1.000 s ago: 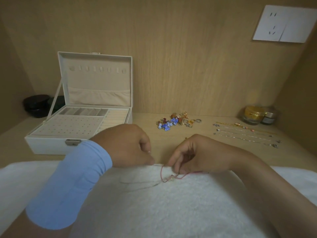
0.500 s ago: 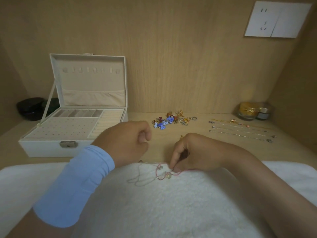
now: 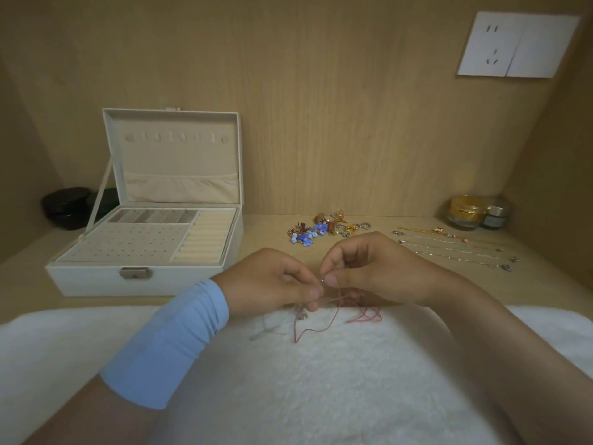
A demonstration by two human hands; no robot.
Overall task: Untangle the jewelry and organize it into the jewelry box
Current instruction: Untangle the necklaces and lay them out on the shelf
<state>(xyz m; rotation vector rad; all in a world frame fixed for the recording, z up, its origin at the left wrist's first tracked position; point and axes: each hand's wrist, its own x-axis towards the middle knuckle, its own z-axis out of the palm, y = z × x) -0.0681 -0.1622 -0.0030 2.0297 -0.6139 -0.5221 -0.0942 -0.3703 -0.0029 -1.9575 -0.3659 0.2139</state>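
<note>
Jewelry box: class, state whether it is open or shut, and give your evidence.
Open. The jewelry box has its lid standing upright at the back, leaving the earring panel and ring rolls exposed.

1. The left hand [image 3: 269,281] and right hand [image 3: 369,268] pinch the red cord [image 3: 336,314]; fingertips hide how its strands cross there.
2. Just below the grip, a small charm [image 3: 301,316] is too blurred to identify.
3. Lower left of the grip, a thin chain [image 3: 264,332] fades into the white towel [image 3: 288,396].
4. Beyond the grip, the earring heap [image 3: 321,229] has pieces too small to separate.
</note>
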